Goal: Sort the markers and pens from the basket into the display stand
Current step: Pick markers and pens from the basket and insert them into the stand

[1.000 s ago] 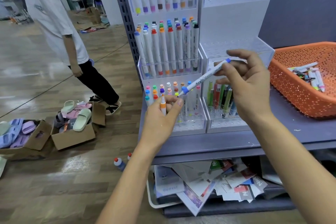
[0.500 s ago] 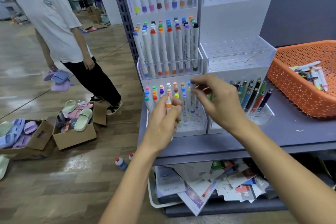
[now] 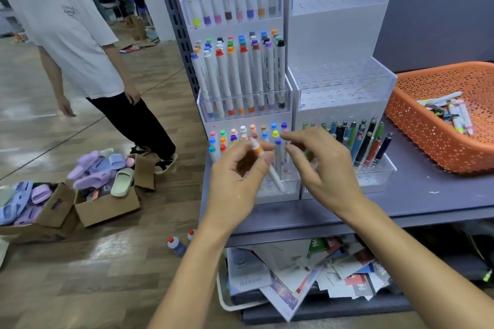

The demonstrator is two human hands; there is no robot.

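Note:
My left hand (image 3: 236, 177) grips a white marker with an orange band (image 3: 258, 150), tilted in front of the bottom tier of the left display stand (image 3: 242, 80). That stand holds several colour-capped markers on three tiers. My right hand (image 3: 322, 168) hovers just right of the marker with relaxed fingers and holds nothing. The right display stand (image 3: 342, 80) has several pens (image 3: 366, 141) in its bottom tier, while its upper tiers hold none. The orange basket (image 3: 427, 141) at the right contains several loose markers (image 3: 451, 112).
Stands and basket sit on a grey shelf (image 3: 427, 200) with scattered papers (image 3: 320, 272) below. A person in a white shirt (image 3: 77, 43) stands at the left. Cardboard boxes of slippers (image 3: 104, 189) and two small bottles (image 3: 175, 244) are on the wooden floor.
My right hand lowered the blue-capped marker into the left stand's bottom tier, let go and drew back empty. My left hand kept the orange marker. The person at the left shifted.

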